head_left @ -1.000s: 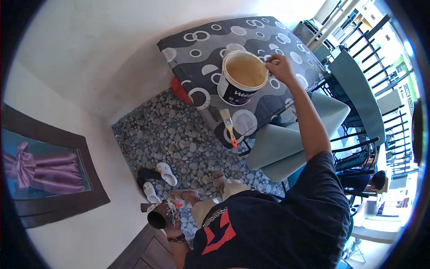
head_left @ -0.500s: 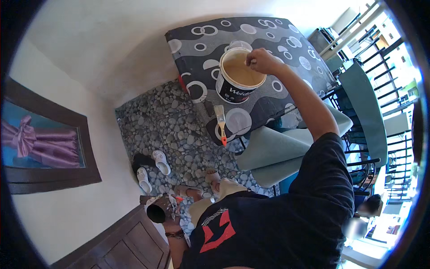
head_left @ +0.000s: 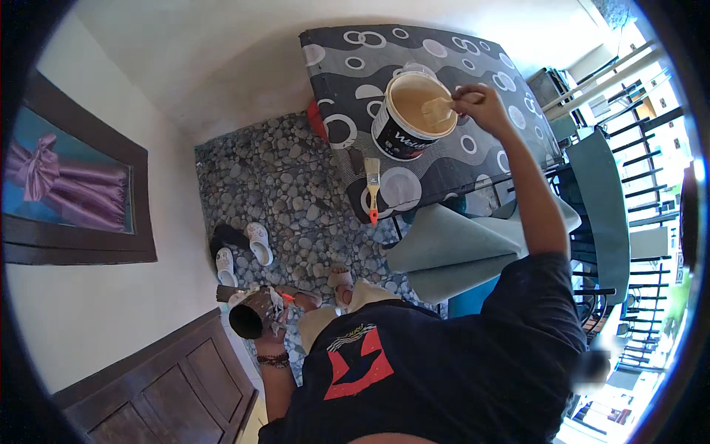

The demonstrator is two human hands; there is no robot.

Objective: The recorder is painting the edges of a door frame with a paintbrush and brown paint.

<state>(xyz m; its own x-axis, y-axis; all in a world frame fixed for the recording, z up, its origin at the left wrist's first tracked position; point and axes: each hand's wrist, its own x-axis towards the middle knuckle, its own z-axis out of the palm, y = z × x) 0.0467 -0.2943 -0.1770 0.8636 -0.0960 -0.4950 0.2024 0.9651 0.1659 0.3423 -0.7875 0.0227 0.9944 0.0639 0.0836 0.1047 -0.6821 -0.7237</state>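
Observation:
At the rim of a paint bucket, my right hand pinches a flat, cream-coated tool whose exact kind I cannot make out. The bucket is open, dark-labelled and holds cream paint. On the table left of it lies a paintbrush with an orange handle tip over the edge. Low on the left, my left hand grips a dark brown tube from below. Its round hollow end shows, and pale smears and ragged bits cover its side.
The table wears a grey and black cloth with circles. Green-grey covered chairs stand at its near right side. White clogs sit on the pebble-patterned floor. A brown wooden door is at lower left, a curtained window above it.
My right hand has drawn back rightward from over the bucket, and the cream-coated tool shows above the paint now. The left hand still has the tube. The whole view has shifted slightly.

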